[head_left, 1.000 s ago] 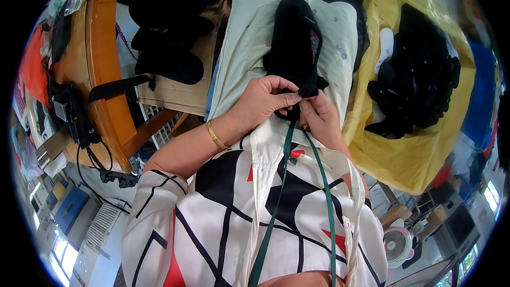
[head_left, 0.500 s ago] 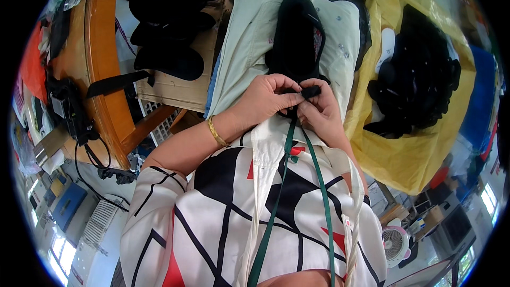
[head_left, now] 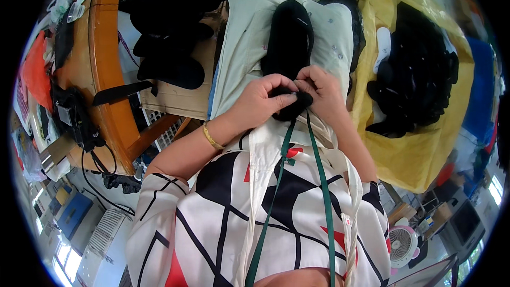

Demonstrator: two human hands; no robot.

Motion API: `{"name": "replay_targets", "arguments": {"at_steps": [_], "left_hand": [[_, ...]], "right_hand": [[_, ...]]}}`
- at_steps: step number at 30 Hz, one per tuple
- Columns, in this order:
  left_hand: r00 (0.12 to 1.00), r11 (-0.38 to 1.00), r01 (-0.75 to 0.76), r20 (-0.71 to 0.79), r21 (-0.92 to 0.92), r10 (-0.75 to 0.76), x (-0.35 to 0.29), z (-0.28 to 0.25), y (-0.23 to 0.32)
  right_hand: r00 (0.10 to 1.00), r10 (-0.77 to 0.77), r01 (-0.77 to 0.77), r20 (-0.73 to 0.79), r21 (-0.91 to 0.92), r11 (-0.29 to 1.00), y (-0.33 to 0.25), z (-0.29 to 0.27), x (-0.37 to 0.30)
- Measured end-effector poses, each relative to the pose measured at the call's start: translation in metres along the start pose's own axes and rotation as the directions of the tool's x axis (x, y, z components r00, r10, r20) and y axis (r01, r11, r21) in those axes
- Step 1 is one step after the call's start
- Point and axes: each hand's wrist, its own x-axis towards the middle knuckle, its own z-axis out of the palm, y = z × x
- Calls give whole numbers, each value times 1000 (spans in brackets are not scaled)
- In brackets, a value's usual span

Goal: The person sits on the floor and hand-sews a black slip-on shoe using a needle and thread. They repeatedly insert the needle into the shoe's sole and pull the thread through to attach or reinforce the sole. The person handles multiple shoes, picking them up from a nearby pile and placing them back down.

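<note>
A black cloth shoe (head_left: 288, 37) lies lengthwise on a pale cushion (head_left: 241, 37) in front of me. Both of my hands work at its near end. My left hand (head_left: 260, 98) pinches the black fabric there between thumb and fingers. Against it, my right hand (head_left: 325, 93) is closed with bent fingers on the same part of the shoe. Its fingertips are partly hidden, so anything small between them cannot be made out. Below the hands, green ribbons (head_left: 324, 191) hang down over my patterned top.
On the left, several black shoe pieces (head_left: 172, 69) rest on cardboard (head_left: 175, 98) beside an orange-brown wooden table (head_left: 109, 74). A yellow bag (head_left: 409, 165) full of black shoe pieces stands at right. A small fan (head_left: 402, 245) is at lower right.
The shoe has tilted, so its opening shows less and its near end has turned up. My right hand has shifted slightly upward, its fingers more curled; my left hand still pinches the fabric.
</note>
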Motion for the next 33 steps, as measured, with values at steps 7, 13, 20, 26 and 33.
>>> {"name": "replay_targets", "arguments": {"at_steps": [7, 13, 20, 26, 33], "left_hand": [[999, 972, -6, -31, 233, 14, -2, -26, 3], [997, 945, -61, -18, 321, 70, -2, -22, 3], [991, 827, -118, 14, 550, 132, 0, -26, 5], [981, 803, -182, 55, 568, 183, -8, -25, 6], [855, 465, -454, 226, 760, 466, -18, -37, -4]], "right_hand": [[923, 361, -375, 131, 509, 775, -3, 18, -13], [999, -10, 4, 39, 145, 989, -18, 3, -11], [913, -350, 336, -208, -100, 937, -35, 10, -16], [978, 198, -92, -72, 698, 710, -51, 3, -16], [956, 291, -210, 35, 775, 596, -49, -31, -37]]}}
